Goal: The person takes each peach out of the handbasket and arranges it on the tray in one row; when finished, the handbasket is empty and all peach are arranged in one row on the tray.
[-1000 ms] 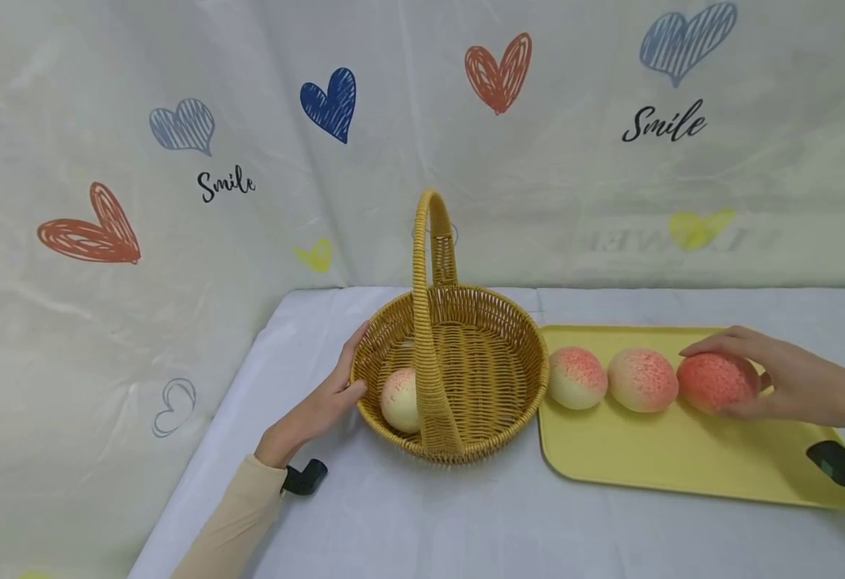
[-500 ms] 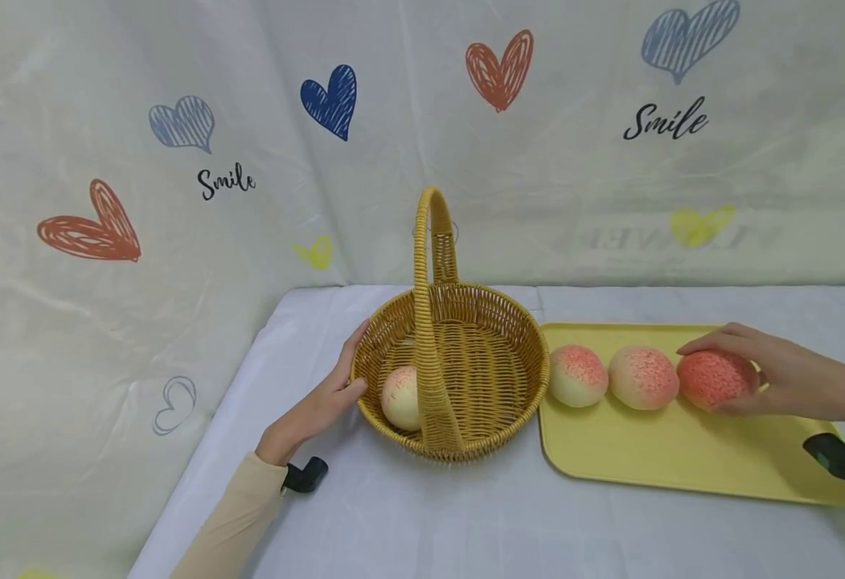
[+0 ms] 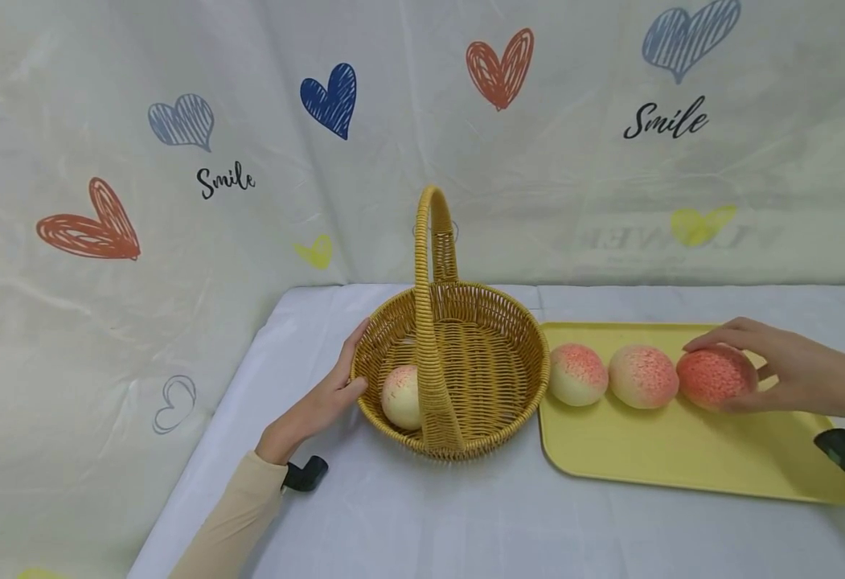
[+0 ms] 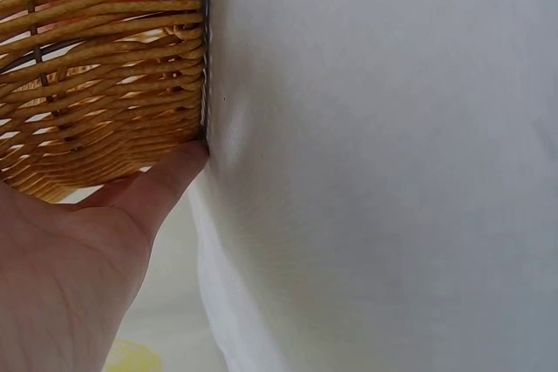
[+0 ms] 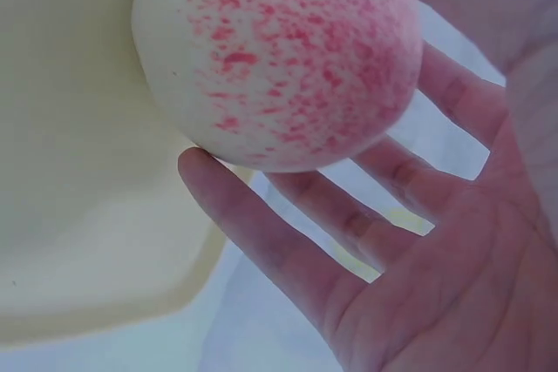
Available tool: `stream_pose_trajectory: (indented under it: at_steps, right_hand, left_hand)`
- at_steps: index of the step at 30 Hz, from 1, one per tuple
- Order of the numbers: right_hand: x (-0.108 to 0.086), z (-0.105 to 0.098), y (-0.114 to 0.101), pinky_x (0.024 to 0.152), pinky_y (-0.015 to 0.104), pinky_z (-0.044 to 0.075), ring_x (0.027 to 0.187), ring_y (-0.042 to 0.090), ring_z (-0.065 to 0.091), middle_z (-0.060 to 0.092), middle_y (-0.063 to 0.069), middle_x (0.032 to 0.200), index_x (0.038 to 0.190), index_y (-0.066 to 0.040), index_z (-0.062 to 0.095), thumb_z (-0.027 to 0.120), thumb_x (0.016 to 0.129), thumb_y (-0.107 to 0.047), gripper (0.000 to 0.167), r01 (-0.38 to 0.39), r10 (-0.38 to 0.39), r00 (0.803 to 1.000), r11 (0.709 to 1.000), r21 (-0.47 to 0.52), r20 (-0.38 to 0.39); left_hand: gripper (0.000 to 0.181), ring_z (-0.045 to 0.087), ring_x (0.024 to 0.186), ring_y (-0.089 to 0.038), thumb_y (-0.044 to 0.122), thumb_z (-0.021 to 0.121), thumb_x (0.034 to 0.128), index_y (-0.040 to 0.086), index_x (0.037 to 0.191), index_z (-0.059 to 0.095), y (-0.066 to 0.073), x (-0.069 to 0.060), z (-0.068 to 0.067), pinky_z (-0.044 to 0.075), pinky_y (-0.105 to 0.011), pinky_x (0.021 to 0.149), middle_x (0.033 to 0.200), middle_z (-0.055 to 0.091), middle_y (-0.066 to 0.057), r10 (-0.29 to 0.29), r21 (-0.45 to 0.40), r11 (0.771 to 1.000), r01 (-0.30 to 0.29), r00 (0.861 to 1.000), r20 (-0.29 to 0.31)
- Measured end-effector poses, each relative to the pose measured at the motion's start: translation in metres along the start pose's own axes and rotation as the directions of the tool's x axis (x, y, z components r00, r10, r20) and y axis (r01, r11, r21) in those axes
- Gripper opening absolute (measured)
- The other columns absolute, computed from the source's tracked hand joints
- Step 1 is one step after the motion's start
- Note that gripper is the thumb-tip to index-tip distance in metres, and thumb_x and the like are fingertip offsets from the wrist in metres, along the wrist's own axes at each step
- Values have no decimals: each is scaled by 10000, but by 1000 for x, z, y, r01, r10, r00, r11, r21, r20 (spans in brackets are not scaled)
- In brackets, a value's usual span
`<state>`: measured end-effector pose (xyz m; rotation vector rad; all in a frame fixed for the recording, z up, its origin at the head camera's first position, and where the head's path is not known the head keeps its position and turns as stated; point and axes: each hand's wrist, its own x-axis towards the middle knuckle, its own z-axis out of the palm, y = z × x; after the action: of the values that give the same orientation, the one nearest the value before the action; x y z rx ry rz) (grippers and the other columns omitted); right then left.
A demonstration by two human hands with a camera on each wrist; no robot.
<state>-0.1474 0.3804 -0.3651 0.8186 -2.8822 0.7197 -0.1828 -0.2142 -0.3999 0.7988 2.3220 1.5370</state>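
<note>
Hands apart. Left hand [image 3: 317, 410] grips the left side of the basket [image 3: 490, 378], near the table's [image 3: 523, 523] back-left corner; one pale peach [image 3: 399, 400] inside. Right hand [image 3: 798, 374] pinches the red peach [image 3: 715, 378] at the tray [image 3: 646, 450]; two pink peaches [image 3: 643, 378] sit between it and the tray's left edge.

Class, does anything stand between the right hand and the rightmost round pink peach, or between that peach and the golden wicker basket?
Nothing visible separates the right hand from the pink peach. Two round cream-pink peaches stand in line between it and the basket.
</note>
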Motion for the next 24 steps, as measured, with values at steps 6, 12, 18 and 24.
stream_pose_trajectory:
  at_steps: [6,12,18,24]
  right_hand:
    - [5,-14,-8,624,265,555,1024,-149,463,467,-309,1211,1275,-158,662,997,569,-45,789,11,-13,999,998,-65,-33]
    - [33,-25,-47,698,253,555,1095,-117,462,509,-242,1250,1284,-252,653,985,596,-29,797,126,-133,991,970,-209,-20]
    - [73,-27,-110,865,363,559,1180,102,578,549,-168,1324,1310,-345,631,961,721,-158,700,224,-217,975,947,-231,52]
    - [117,-14,-158,888,432,560,1188,176,604,564,-82,1335,1305,-263,648,909,807,-157,572,423,-412,903,902,-90,119]
  left_hand:
    - [885,-71,1594,-209,41,398,980,252,1683,-97,-1,0,-1,32,-527,1243,1746,-99,10,4,-8,1000,-4,1000,0]
    - [883,-68,1594,-212,36,393,981,249,1683,-97,-1,0,-2,39,-531,1242,1746,-98,9,2,-11,1000,-2,1000,3]
    - [876,-69,1595,-222,67,402,986,239,1685,-96,-2,0,0,39,-538,1241,1747,-100,6,-6,-9,1000,6,1000,0]
    - [874,-64,1594,-226,63,400,986,237,1685,-96,0,0,0,38,-546,1241,1747,-99,5,4,-8,1000,-4,1000,4]
